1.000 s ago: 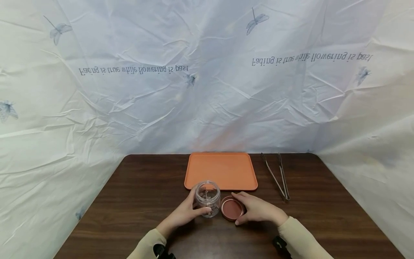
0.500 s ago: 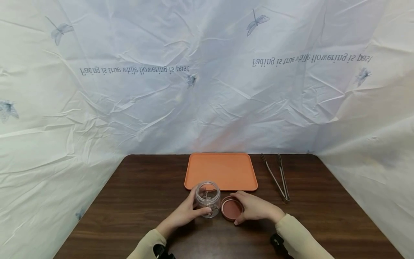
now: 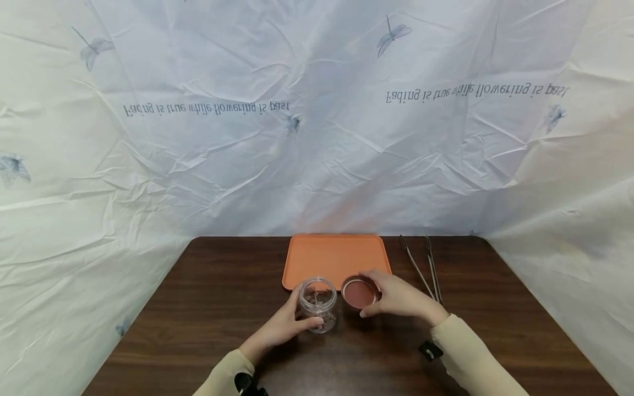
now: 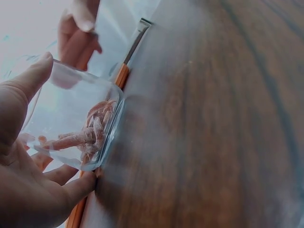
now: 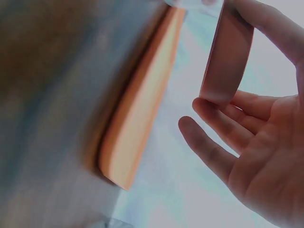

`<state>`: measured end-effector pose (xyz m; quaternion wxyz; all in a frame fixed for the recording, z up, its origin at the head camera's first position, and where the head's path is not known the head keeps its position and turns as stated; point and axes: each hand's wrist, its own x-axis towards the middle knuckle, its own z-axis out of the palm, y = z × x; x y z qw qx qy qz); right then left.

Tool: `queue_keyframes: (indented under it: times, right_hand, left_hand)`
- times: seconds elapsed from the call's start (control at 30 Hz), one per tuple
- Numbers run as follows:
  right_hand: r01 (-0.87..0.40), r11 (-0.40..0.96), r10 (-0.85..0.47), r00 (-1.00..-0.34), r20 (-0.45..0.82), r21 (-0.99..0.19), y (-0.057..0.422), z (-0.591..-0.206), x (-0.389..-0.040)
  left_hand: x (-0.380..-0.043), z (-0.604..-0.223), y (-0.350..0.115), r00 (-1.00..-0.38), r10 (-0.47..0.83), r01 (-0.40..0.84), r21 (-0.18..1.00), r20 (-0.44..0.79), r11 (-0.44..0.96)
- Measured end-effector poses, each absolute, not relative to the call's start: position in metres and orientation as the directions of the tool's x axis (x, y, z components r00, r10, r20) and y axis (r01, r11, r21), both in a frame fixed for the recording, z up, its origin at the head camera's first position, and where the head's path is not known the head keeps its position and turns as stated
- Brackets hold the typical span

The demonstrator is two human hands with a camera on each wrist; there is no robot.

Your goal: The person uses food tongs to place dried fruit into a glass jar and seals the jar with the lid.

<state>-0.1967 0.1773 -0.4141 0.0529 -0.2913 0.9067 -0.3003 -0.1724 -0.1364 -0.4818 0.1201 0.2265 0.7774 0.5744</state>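
A clear open-topped jar [image 3: 318, 283] stands upright near the table's middle, held round its side by my left hand [image 3: 281, 330]. Through its wall in the left wrist view show several pinkish-brown, twisted strips [image 4: 97, 126], piled at the bottom. To the right of the jar, my right hand [image 3: 398, 297] grips a round reddish-brown lid [image 3: 359, 294] by its edge, thumb on the near side and fingers on the far side. The lid is raised above the table with its hollow underside facing up toward the head camera. In the right wrist view, two fingers stay extended below the lid [image 5: 228, 57].
An orange rectangular tray [image 3: 337, 256] lies just behind the jar and lid. Metal tongs [image 3: 434, 272] rest to the tray's right, arms spread apart, partly behind the right hand. A white printed cloth [image 3: 317, 165] hangs along the back and sides of the dark wooden table [image 3: 223, 286].
My right hand has lifted the lid off the table and moved it away from me, so it now overlaps the tray's near edge. The left hand and jar have stayed put.
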Motion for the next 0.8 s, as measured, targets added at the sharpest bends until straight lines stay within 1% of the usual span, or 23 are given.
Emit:
queue_keyframes:
  times: [0.17,0.27,0.43,0.6,0.8]
  right_hand:
    - [-0.479,0.705,-0.511,-0.855,0.094,-0.524,0.181,-0.397,-0.199]
    - [-0.477,0.73,-0.499,-0.861,0.094,-0.489,0.182,-0.39,-0.199]
    - [-0.491,0.753,-0.498,-0.86,0.108,-0.437,0.186,-0.383,-0.197]
    - [-0.508,0.774,-0.503,-0.856,0.122,-0.379,0.189,-0.374,-0.195]
    - [-0.537,0.768,-0.529,-0.839,0.126,-0.35,0.189,-0.362,-0.189]
  left_hand:
    - [-0.173,-0.481,-0.134,-0.86,0.503,0.227,0.947,0.085,0.228]
    - [-0.173,-0.482,-0.13,-0.852,0.517,0.236,0.943,0.085,0.233]
    - [-0.173,-0.48,-0.121,-0.836,0.54,0.274,0.928,0.101,0.251]
    - [-0.174,-0.48,-0.109,-0.811,0.571,0.31,0.923,0.132,0.227]
    - [-0.172,-0.48,-0.099,-0.79,0.598,0.326,0.919,0.136,0.221]
